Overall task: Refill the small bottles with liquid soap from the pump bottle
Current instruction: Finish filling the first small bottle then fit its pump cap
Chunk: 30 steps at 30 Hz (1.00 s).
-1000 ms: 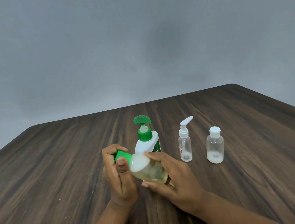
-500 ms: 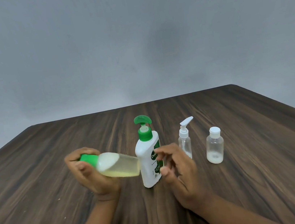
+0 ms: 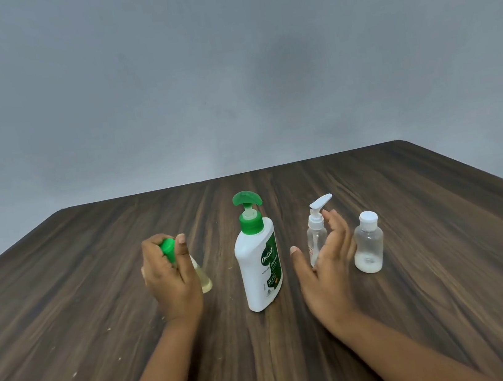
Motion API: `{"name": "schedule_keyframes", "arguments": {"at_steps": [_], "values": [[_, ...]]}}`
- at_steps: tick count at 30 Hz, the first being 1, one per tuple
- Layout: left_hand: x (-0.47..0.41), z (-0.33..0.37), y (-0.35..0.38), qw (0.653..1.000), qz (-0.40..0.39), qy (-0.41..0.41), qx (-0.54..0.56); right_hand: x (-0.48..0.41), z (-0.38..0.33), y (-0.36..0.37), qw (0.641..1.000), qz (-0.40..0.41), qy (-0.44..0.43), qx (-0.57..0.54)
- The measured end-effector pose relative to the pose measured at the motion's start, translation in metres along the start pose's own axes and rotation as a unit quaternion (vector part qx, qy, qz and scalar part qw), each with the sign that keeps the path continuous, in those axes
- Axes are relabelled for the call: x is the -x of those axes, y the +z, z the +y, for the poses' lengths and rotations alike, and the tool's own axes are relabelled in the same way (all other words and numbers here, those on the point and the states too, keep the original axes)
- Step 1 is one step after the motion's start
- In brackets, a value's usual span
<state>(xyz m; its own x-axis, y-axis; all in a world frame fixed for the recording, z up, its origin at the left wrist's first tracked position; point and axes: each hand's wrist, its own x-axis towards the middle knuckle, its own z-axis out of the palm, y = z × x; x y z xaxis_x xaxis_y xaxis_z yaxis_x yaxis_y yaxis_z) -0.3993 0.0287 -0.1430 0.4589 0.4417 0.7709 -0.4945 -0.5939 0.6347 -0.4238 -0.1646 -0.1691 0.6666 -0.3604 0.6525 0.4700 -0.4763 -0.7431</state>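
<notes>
A white pump bottle (image 3: 259, 266) with a green pump head stands upright at the table's middle. Left of it, my left hand (image 3: 168, 277) grips a small clear bottle with a green cap (image 3: 203, 277), upright with yellowish liquid inside; my fingers hide most of it. Right of the pump bottle stands a small clear bottle with a white pump top (image 3: 315, 233). My right hand (image 3: 325, 267) is open with straight fingers just in front of that bottle and holds nothing. Further right stands a small clear bottle with a white cap (image 3: 368, 243), with a little whitish liquid at its bottom.
All the bottles stand on a dark wood-grain table (image 3: 67, 313) whose far edge meets a plain grey wall. A few pale crumbs (image 3: 74, 374) lie on the wood at the near left.
My left hand has carried the green-capped bottle to the left and turned it from tilted to upright. My right hand let go of it and moved right, toward the small pump-top bottle.
</notes>
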Motion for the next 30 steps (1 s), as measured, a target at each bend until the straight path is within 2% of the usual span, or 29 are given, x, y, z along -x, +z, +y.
{"name": "schedule_keyframes", "arguments": {"at_steps": [7,13,17,21,25,28,30], "values": [[-0.001,-0.014,0.002,0.998,-0.037,-0.039,-0.045,-0.008,0.013,0.002,0.994,-0.027,0.105,0.002],[0.003,-0.011,0.005,0.996,-0.050,-0.058,-0.049,-0.013,0.024,0.001,0.989,-0.053,0.134,0.014],[0.008,-0.006,0.006,0.995,-0.053,-0.078,-0.036,-0.012,0.019,0.000,0.991,-0.029,0.126,-0.026],[0.010,-0.004,0.007,0.994,-0.067,-0.077,-0.040,-0.005,-0.002,-0.007,0.992,0.010,0.044,-0.117],[0.011,-0.004,0.007,0.994,-0.061,-0.077,-0.038,0.004,-0.022,-0.015,0.984,-0.028,-0.072,-0.161],[0.007,0.005,0.005,1.000,0.009,-0.029,-0.004,0.009,-0.024,-0.018,0.975,-0.100,-0.112,-0.162],[0.006,0.014,0.000,0.993,0.074,0.062,0.066,0.011,-0.024,-0.018,0.970,-0.153,-0.123,-0.145]]}}
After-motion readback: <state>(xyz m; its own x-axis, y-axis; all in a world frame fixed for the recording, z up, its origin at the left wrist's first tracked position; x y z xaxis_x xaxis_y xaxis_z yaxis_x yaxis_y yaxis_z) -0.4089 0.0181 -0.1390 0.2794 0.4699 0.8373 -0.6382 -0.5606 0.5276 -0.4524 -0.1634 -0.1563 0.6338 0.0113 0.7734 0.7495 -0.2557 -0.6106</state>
